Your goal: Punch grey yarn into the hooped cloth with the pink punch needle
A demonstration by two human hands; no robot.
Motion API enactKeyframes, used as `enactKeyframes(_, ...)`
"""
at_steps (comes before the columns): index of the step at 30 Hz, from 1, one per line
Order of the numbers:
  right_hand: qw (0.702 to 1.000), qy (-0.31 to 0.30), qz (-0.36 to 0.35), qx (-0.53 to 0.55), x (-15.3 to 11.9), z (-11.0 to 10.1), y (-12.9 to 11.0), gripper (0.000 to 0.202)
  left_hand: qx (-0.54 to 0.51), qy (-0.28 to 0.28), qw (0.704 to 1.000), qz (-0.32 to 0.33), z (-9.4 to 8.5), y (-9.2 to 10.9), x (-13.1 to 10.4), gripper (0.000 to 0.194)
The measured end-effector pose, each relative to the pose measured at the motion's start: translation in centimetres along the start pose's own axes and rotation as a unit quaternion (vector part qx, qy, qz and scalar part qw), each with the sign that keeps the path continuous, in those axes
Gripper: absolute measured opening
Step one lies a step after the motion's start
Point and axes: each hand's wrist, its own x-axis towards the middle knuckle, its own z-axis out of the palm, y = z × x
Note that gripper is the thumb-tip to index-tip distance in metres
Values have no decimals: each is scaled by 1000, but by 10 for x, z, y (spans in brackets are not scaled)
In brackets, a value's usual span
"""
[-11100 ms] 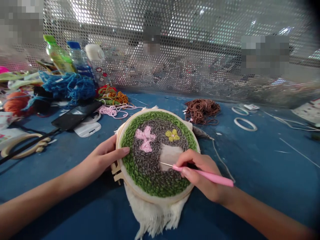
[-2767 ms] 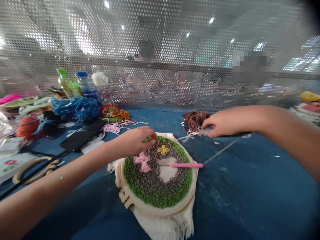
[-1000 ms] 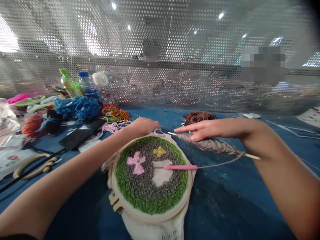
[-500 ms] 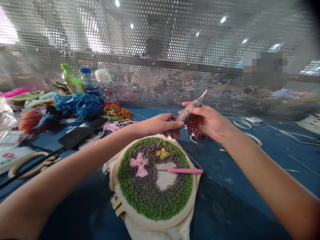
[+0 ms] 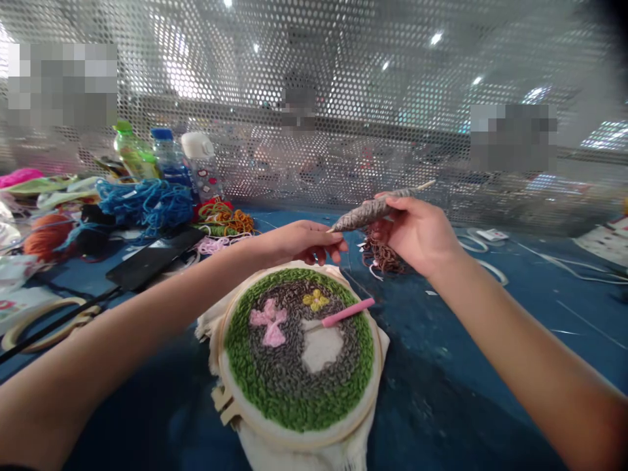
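Note:
Above the hoop, my right hand (image 5: 422, 232) is closed round a thin stick wound with grey yarn (image 5: 360, 214), which slants up to the right. At the stick's lower left tip, my left hand (image 5: 314, 242) has its fingers pinched together. Below both hands lies a round wooden embroidery hoop (image 5: 220, 366) with cream cloth. Its looped stitching (image 5: 299, 409) is green at the border and grey inside, with a pink flower (image 5: 271, 320), a yellow flower (image 5: 315, 299) and a bare white patch. Across the hoop's right side rests a pink-handled punch needle (image 5: 348, 313).
Behind my right hand is a bundle of brown yarn (image 5: 385, 255). To the left are a black phone (image 5: 152, 258), blue yarn (image 5: 147, 206), orange yarn (image 5: 49, 237), several bottles (image 5: 169, 157) and a spare hoop (image 5: 14, 340). A perforated metal screen (image 5: 343, 144) stands behind the table.
The yarn-wound stick has turned flatter, and my left hand has slid from its wound part to the lower tip. The punch needle's handle has swung upward on the hoop.

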Motion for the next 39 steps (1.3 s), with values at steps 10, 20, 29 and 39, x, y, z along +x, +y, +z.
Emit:
enactKeyframes(10,995,83,-19,-60,16,-19,16,24,75,-98,992,20,7,3,-8,23)
enactKeyframes(20,998,-43,17,48,-2,9,12,38,156,14,988,4,10,-11,2,13)
enactKeyframes(29,979,-118,81,144,-23,33,10,17,136,222,965,14,-28,21,-20,26)
enactKeyframes(39,951,-249,183,-4,-43,51,19,15,-49,295,954,25,37,-11,-62,14)
